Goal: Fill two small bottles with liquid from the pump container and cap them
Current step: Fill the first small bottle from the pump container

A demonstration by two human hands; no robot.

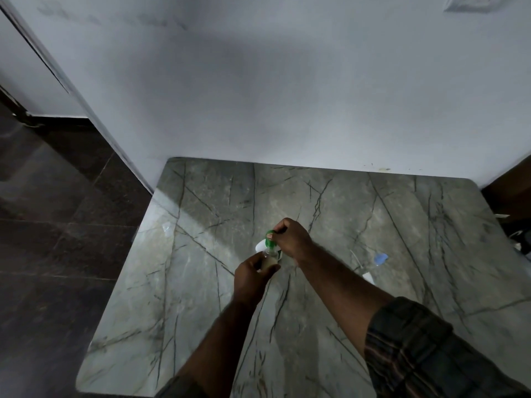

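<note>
Both hands are curled: a small clear bottle (267, 258) is gripped by the left hand (252, 278), a green pump head (270, 234) at its one o'clock by the right hand (291, 239).

Holding a small bottle (266, 261) in the left hand (253, 275) over the middle of the table (201, 311), just in front of the pump container (262, 247); gripping the pump head (270, 235) from the right with the right hand (290, 239); leaving a second bottle (368, 276) lying well to the right, a cap (380, 258) just behind it
</note>
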